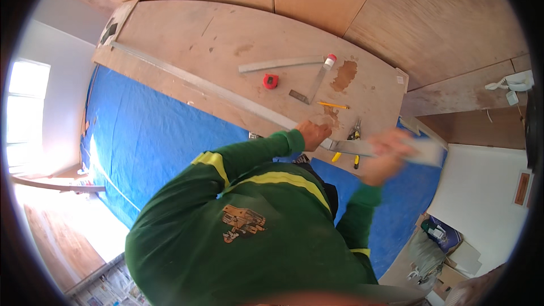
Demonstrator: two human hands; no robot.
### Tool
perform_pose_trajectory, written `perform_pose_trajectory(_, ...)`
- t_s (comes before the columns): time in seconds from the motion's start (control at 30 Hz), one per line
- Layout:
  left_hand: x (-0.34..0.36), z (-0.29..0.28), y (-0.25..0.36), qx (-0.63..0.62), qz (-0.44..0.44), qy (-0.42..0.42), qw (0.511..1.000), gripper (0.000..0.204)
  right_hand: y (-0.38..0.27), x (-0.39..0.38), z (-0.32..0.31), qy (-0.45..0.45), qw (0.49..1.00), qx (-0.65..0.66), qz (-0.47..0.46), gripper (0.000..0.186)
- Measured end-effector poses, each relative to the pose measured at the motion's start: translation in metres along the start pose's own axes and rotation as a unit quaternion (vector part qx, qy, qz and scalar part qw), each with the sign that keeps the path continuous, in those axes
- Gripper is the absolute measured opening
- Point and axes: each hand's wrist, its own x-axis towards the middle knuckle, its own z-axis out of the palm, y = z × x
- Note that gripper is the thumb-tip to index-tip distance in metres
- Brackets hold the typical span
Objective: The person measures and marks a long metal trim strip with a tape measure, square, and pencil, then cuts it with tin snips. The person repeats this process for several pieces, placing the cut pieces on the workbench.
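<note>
"Green sweater (266, 238) is closest, with a yellow stripe (294, 179) across it. Where's the metal strip (215, 89)?"

"Along the front edge of the wooden tabletop (170, 31), running right past the left hand (313, 134)."

"Held?"

"Those fingers are curled closed around it. The right hand (391, 148) is a blur at its right-hand stretch; I can't tell how open."

"And nearby?"

"Yellow-handled snips (355, 135) between the hands; a pencil (333, 105) and red tape measure (270, 81) farther back."

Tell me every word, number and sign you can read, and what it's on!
None can be read clearly.
Red tape measure: any marks too small.
White sticker on the wooden tabletop: too small.
Green sweater: a brownish picture, no readable words.
Dark blue package: too small.
</note>
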Motion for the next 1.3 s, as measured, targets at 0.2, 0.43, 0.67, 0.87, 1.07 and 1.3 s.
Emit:
perform_pose_trajectory(0.2,-0.026,0.048,-0.013,-0.066,0.024,0.003,0.998,0.034,0.138,-0.020,0.213,-0.329,0.757,-0.562,-0.052,0.043)
perform_pose_trajectory(0.43,-0.048,0.025,-0.067,-0.063,-0.026,0.045,0.997,0.030,0.176,0.007,0.239,-0.343,0.780,-0.521,0.040,0.050)
perform_pose_trajectory(0.67,-0.115,-0.076,-0.161,0.012,-0.116,-0.018,0.993,0.031,0.014,0.062,0.067,-0.009,0.943,-0.326,-0.066,0.031)
perform_pose_trajectory(0.87,-0.062,-0.080,-0.134,-0.016,-0.044,0.057,0.997,0.032,-0.061,0.048,-0.099,0.164,0.978,0.109,-0.063,0.047)
perform_pose_trajectory(1.07,-0.049,-0.053,-0.112,0.010,-0.083,0.036,0.996,0.025,-0.003,0.054,0.061,0.092,0.899,-0.419,-0.081,0.032)
perform_pose_trajectory(1.3,-0.063,-0.040,-0.118,-0.030,-0.023,0.178,0.983,0.024,0.176,-0.009,0.216,-0.405,0.638,-0.654,0.027,0.052)
